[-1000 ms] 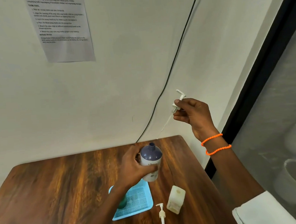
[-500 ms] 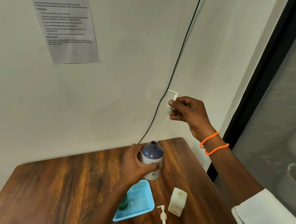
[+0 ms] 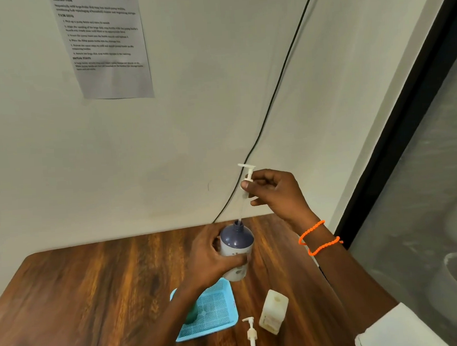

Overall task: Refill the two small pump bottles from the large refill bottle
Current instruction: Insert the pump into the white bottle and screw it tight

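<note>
Pump bottle (image 3: 237,248) upright, neck up, left hand (image 3: 210,259) holding

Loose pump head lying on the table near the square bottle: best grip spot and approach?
Pinch the loose pump head at its thick collar, coming straight down from above. It lies flat on the wooden table, spout toward the blue tray, thin tube toward the near edge; the collar is its widest, stiffest part.

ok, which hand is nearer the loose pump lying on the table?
Left. The left hand grips the bottle just above the tray, up-left of the loose pump. The right hand is raised higher, pinching the other pump.
</note>
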